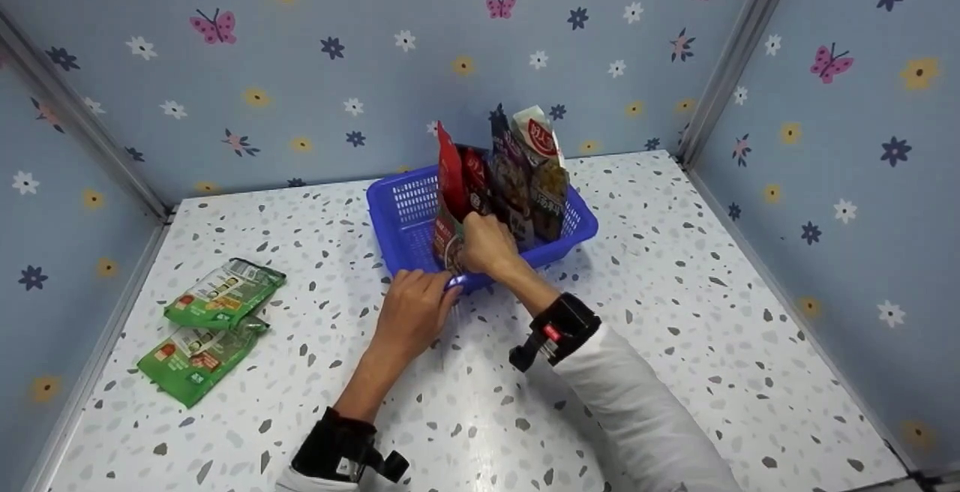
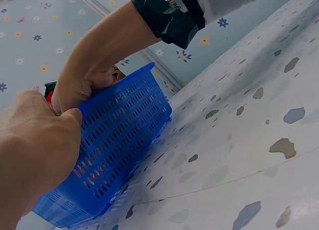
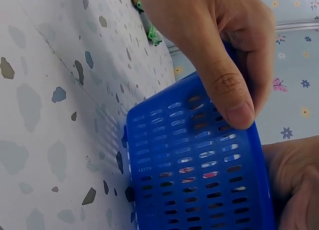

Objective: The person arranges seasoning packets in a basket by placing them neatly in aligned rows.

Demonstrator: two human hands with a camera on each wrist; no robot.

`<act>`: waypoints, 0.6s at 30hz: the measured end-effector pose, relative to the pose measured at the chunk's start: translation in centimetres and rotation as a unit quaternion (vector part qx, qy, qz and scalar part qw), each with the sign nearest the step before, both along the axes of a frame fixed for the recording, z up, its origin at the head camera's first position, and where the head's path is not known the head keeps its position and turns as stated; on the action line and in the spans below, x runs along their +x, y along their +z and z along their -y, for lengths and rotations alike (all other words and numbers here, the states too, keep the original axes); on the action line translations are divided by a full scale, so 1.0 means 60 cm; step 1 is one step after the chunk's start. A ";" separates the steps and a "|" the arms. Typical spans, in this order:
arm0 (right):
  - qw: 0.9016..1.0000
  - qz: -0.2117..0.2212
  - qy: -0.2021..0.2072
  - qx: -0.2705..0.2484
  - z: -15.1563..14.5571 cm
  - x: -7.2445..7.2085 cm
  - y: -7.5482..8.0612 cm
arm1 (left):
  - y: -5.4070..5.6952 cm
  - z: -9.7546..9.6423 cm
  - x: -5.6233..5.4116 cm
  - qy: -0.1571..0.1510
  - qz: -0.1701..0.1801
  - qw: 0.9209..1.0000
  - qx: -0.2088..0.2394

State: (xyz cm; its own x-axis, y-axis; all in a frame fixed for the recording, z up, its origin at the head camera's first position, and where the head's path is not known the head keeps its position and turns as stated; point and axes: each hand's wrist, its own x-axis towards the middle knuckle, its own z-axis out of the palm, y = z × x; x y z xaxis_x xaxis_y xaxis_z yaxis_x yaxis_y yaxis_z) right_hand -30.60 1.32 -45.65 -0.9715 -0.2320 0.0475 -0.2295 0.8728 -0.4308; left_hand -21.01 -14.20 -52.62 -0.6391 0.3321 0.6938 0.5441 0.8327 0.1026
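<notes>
A blue plastic basket [image 1: 395, 233] stands by the back wall, with several food packets upright in it. My left hand [image 1: 411, 312] grips its near left rim, the thumb [image 3: 234, 100] lying over the outside wall in the right wrist view. My right hand [image 1: 489, 246] reaches over the near rim into the basket. Its fingers are curled at the edge of a red packet [image 1: 450, 181] and seem to hold it; the fingertips are hidden. To the right stand a dark purple packet [image 1: 511, 169] and a white-topped packet [image 1: 550, 188].
Two green packets [image 1: 225, 293] lie overlapping on the left of the speckled white table [image 1: 675, 282]. Flower-patterned panels [image 1: 420, 12] enclose the table at the back and both sides.
</notes>
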 end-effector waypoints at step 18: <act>0.999 0.025 0.020 -0.033 -0.011 -0.006 0.004 | 0.000 -0.001 0.001 -0.002 0.004 1.000 0.001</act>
State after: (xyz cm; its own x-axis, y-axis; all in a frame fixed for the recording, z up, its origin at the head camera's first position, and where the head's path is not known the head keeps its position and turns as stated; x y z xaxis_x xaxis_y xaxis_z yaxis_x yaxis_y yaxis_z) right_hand -30.93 1.99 -45.40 -0.9629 -0.2693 0.0157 -0.2410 0.8326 -0.4988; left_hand -20.97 -14.11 -52.60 -0.6427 0.3334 0.6898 0.5468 0.8302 0.1082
